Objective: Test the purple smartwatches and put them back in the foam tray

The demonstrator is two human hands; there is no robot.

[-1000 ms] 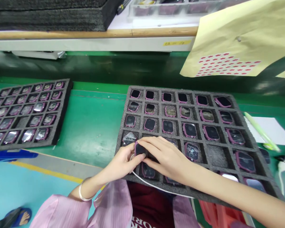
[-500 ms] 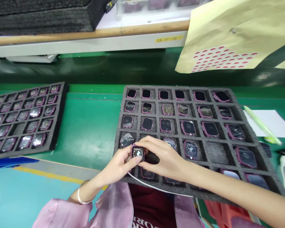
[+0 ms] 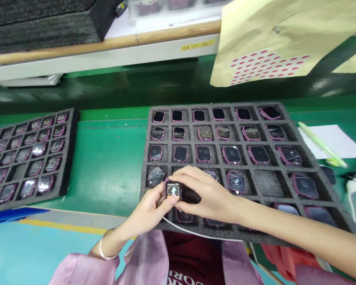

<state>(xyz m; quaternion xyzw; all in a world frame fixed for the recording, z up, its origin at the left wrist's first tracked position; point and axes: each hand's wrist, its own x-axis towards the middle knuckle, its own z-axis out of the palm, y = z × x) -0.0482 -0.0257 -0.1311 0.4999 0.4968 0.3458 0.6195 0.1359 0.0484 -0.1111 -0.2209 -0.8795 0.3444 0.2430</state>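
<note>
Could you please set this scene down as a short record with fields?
Left hand: the left hand grips a watch, thumb at its lower edge
Right hand: the right hand also grips the watch, from its right side
Screen: lit, showing a dial
Cable: a white cable runs from beside the left hand along the tray's near edge
Tray below hands: gray foam tray, purple-cased watches in its compartments
Far left: another foam tray of similar watches
Right side: green pen on white paper

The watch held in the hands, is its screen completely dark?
No, the watch held between the left hand and the right hand shows a lit dial with bright markings.
</note>
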